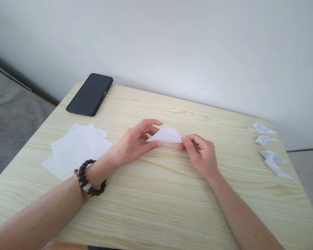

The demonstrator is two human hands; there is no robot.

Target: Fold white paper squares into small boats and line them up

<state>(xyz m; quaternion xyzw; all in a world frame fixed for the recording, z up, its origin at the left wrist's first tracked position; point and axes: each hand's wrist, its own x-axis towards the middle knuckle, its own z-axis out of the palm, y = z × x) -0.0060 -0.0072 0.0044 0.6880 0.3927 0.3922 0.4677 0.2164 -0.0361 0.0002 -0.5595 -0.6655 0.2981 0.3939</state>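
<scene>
A small folded piece of white paper point(167, 134), shaped like a flat-topped wedge with pointed ends, is held between my two hands above the table. My left hand point(135, 140) curves around its left end, thumb along the lower edge and fingers behind and above. At the right tip, my right hand point(200, 152) pinches the paper between thumb and forefinger. A dark beaded bracelet point(82, 177) circles my left wrist.
Loose white paper sheets point(75, 149) lie overlapped at the left of the wooden table point(156, 208). Behind them rests a black phone point(91, 93). Several folded paper pieces point(266, 140) line the right edge. A white wall point(172, 52) borders the back.
</scene>
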